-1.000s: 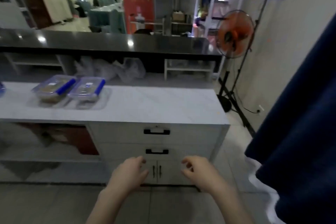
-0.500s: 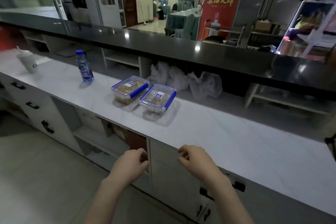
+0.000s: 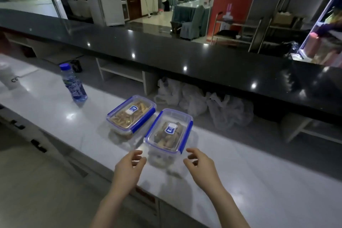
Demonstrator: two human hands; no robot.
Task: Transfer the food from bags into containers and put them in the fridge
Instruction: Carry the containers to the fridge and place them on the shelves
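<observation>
Just ahead of my fingers (image 3: 137,155) on the worktop (image 3: 259,172) sits the nearer container (image 3: 169,131), its long axis running away from me. Left hand (image 3: 128,167) and right hand (image 3: 200,165) flank its near end about equally close, fingers loosely curled and holding nothing.

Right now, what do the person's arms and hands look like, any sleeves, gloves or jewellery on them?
Both forearms are bare as far as the frame shows, with no sleeves in view. The left hand and right hand wear no gloves, and no rings, watch or bracelet can be seen on the fingers or wrists.
</observation>
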